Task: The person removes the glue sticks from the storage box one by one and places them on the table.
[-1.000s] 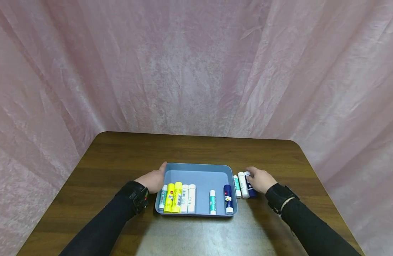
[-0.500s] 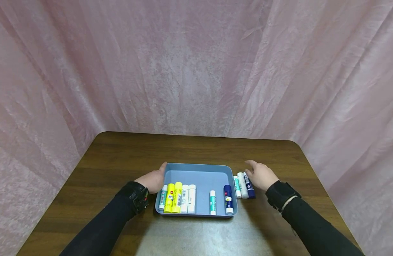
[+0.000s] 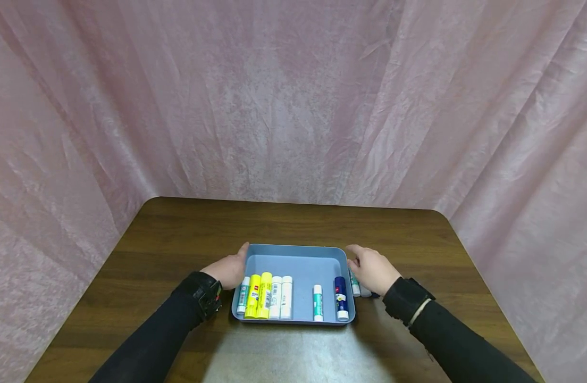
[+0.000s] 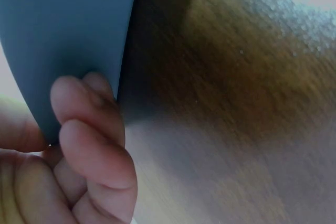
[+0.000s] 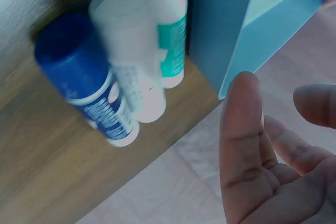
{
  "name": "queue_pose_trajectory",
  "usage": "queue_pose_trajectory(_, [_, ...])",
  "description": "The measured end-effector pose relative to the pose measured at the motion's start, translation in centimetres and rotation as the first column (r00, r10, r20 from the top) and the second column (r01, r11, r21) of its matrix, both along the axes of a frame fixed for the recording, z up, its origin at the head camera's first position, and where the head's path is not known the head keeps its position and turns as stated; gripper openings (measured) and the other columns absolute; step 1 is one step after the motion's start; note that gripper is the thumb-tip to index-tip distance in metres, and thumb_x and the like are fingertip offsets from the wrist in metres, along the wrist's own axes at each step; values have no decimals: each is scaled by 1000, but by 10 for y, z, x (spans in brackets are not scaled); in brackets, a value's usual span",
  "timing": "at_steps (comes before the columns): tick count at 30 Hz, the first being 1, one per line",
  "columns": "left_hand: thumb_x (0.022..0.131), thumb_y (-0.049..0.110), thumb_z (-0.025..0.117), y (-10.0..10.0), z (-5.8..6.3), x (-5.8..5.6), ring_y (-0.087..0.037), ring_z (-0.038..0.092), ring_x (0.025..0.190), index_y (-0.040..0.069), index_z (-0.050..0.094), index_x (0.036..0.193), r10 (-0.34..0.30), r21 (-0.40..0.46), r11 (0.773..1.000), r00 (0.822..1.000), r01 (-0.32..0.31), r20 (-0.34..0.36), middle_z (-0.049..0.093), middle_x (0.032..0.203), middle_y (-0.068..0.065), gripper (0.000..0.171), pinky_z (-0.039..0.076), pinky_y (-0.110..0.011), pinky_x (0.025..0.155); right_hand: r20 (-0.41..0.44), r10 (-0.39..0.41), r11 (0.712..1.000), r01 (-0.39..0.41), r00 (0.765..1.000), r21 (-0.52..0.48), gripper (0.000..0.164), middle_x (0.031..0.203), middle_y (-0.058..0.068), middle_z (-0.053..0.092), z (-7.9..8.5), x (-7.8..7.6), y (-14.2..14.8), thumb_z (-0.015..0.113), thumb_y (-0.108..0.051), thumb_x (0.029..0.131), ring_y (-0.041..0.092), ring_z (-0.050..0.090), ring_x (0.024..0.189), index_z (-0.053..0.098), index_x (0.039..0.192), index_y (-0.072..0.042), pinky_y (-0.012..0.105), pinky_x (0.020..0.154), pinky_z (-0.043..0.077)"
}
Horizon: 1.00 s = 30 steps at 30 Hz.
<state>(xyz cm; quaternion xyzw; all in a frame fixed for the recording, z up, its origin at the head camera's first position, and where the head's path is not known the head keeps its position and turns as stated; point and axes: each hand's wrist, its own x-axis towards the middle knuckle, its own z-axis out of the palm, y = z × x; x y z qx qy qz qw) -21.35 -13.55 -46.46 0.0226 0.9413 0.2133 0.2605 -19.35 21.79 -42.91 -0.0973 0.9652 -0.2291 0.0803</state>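
My left hand (image 3: 231, 270) grips the left wall of the blue-grey tray (image 3: 298, 250), thumb at the rim and fingers curled against the outer wall (image 4: 68, 30). My right hand (image 3: 375, 269) is beside the tray's right wall, thumb and index finger apart, holding nothing. It partly covers the glue sticks outside the tray: in the right wrist view these are a dark blue glue stick (image 5: 86, 80), a white glue stick (image 5: 128, 51) and a green-and-white glue stick (image 5: 170, 30), side by side. Whether the right fingertip touches the tray corner I cannot tell.
Inside the tray's left part lie a green-and-white glue stick (image 3: 243, 295), two yellow glue sticks (image 3: 258, 296) and two white ones (image 3: 281, 298). Farther right are another green-and-white stick (image 3: 318, 303) and a dark blue one (image 3: 341, 299). A wooden table (image 3: 188, 229) bears everything; a pink curtain (image 3: 293, 106) hangs behind.
My right hand has let go of the dark blue glue stick beside the tray, risen slightly, then shifted left over the loose sticks to the tray's right wall. The left hand stays put.
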Motion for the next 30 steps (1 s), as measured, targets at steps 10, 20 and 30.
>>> queue_pose_trajectory(10, [107, 15, 42, 0, -1, 0, -21, 53, 57, 12, 2, 164, 0, -1, 1000, 1000, 0, 0, 69, 108, -10, 71, 40, -31, 55, 6, 18, 1000, -18, 1000, 10, 40, 73, 3, 51, -5, 9, -14, 64, -18, 100, 15, 50, 62, 61, 136, -2, 28, 54, 38])
queue_pose_trajectory(20, [107, 17, 44, -1, -1, 2, -19, 62, 71, 11, 2, 164, -4, -5, 1000, 1000, 4, -11, 62, 135, -17, 71, 43, -32, 58, -11, 43, 998, -42, 999, 46, 35, 69, 1, 51, -11, 16, -25, 69, -19, 97, 13, 50, 63, 67, 128, -4, 26, 55, 40])
queue_pose_trajectory(30, [106, 14, 43, 0, -3, 0, -20, 59, 65, 11, 2, 164, -10, -27, 1000, 1000, 10, -12, 69, 115, -14, 71, 41, -31, 56, -13, 67, 994, -65, 998, 91, 33, 103, 11, 75, -16, 20, -28, 71, -19, 95, 16, 67, 81, 69, 124, -3, 39, 81, 61])
